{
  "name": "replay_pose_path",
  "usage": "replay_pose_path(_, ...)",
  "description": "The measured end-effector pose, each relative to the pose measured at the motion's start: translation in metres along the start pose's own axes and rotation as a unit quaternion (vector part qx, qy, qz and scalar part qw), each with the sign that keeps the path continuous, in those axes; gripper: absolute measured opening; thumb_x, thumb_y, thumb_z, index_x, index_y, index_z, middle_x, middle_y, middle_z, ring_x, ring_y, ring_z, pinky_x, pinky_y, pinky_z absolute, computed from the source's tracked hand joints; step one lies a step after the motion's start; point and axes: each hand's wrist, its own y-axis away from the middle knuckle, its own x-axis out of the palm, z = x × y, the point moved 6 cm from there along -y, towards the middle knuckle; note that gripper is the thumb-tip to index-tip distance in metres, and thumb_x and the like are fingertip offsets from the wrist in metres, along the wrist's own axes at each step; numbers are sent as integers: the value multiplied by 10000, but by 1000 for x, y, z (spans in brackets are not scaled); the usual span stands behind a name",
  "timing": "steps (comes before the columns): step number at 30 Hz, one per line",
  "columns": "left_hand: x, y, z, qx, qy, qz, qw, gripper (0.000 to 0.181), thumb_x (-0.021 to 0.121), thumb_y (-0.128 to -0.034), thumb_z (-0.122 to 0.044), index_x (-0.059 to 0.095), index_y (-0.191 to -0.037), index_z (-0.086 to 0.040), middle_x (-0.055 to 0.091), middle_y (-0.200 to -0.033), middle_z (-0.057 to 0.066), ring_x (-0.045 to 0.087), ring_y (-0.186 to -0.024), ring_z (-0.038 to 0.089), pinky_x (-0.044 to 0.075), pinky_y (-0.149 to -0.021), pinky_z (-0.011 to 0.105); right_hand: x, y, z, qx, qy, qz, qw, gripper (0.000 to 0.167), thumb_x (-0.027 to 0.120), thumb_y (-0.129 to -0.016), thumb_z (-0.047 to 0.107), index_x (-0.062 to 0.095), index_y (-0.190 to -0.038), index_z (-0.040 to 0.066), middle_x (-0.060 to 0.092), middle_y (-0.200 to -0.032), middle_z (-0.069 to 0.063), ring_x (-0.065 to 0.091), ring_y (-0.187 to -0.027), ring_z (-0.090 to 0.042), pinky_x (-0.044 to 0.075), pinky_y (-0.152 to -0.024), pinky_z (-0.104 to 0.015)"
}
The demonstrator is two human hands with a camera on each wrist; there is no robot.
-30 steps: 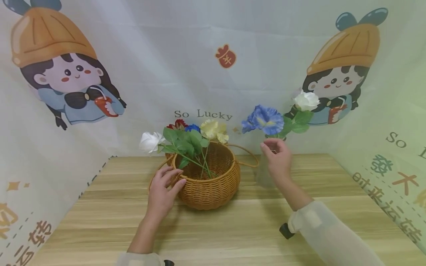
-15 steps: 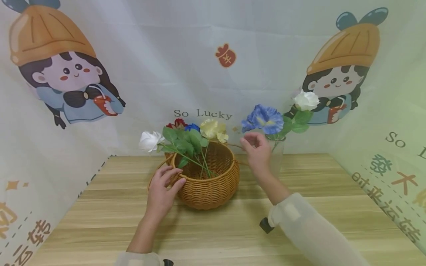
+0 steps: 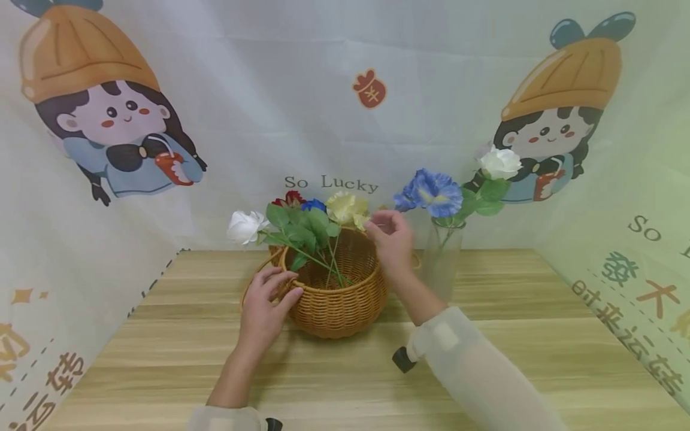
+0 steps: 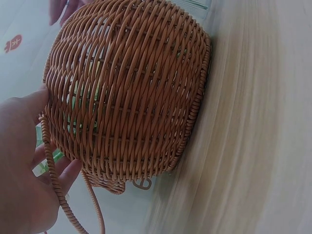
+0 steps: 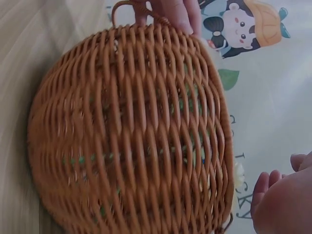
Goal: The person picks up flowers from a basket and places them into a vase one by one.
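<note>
A brown wicker basket (image 3: 339,314) stands on the table, its flower stems leaning inside. My left hand (image 3: 261,314) grips its left rim, thumb and fingers against the weave beside the handle (image 4: 53,168). Above the right rim is my right hand (image 3: 396,245), fingers loosely bent and holding nothing; its fingertips are close to a yellow flower (image 3: 342,208), and contact cannot be made out. A white rose (image 3: 247,227), a red flower (image 3: 291,198) and a dark blue flower (image 3: 314,205) also rise from the basket.
Right of the basket stands a clear glass vase (image 3: 442,269) holding a blue iris (image 3: 436,191) and a white rose (image 3: 499,163). A printed cloth (image 3: 334,137) hangs behind the wooden table (image 3: 334,383).
My right hand has moved left from the vase to the basket's right rim, leaving the blue iris and white rose in the vase. My left hand has stayed on the basket.
</note>
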Motion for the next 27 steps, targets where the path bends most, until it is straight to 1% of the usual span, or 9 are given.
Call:
replay_pose_path(2,0,0,0,16,4,-3,10000,278,734,-888,-217,703,-1133,-89,488,-1332,134,470,-1215,310,495,-950,475,7,-1,-2,149,-22,104,9998,221,676,-856,-70,595,-1058,-107,624,-1021,-230,622,-792,-179,575,-732,-288)
replay_pose_path(4,1,-1,-1,20,6,-5,10000,277,736,-886,-211,703,-1131,-85,489,-1331,136,470,-1216,309,495,-950,474,14,-2,-5,352,8,301,9989,239,681,-866,-51,592,-1081,-108,611,-1083,-260,634,-841,-233,579,-772,-353)
replay_pose_path(7,0,-1,-1,16,12,-7,10000,274,737,-886,-205,703,-1129,-85,489,-1329,139,468,-1217,310,494,-951,474,24,-4,-12,787,92,659,9947,271,691,-883,-10,595,-1120,-99,613,-1107,-219,640,-936,-309,564,-829,-423)
replay_pose_path(11,0,0,-2,7,7,2,10000,270,734,-888,-201,702,-1130,-86,489,-1327,141,471,-1212,314,493,-951,477,33,-6,-25,1399,9,1016,9849,316,680,-900,11,577,-1180,-91,606,-1127,-165,602,-1049,-369,544,-874,-429)
replay_pose_path(15,0,0,-1,5,-5,7,10000,271,735,-886,-200,702,-1130,-87,491,-1326,135,474,-1210,311,496,-949,478,37,-7,-37,1990,-187,1189,9726,359,663,-912,14,545,-1238,-80,576,-1204,-165,569,-1080,-359,522,-914,-436)
replay_pose_path(18,1,0,-1,68,-20,-24,10000,272,740,-880,-200,706,-1126,-88,500,-1321,131,478,-1209,304,503,-939,473,39,-6,-45,2361,-181,1343,9622,397,657,-923,34,523,-1282,-69,554,-1245,-158,550,-1110,-358,507,-938,-446)
replay_pose_path(21,1,0,-1,173,-55,-89,9998,267,747,-874,-197,712,-1115,-90,512,-1310,125,486,-1204,295,513,-924,472,41,-7,-50,2547,-103,1532,9548,416,647,-934,51,507,-1311,-57,541,-1264,-153,527,-1155,-380,495,-953,-459)
replay_pose_path(23,1,0,-2,220,-88,-121,9996,260,749,-871,-198,715,-1109,-97,518,-1304,120,490,-1201,290,516,-920,469,42,-7,-52,2630,-99,1604,9513,424,646,-933,49,502,-1318,-52,539,-1267,-152,515,-1173,-386,480,-972,-474)
replay_pose_path(27,2,0,-2,190,-99,-102,9997,267,746,-875,-203,713,-1111,-84,513,-1307,117,487,-1202,289,513,-926,466,44,-7,-55,2749,-104,1662,9469,436,644,-927,28,489,-1326,-52,536,-1271,-160,507,-1199,-396,463,-989,-495)
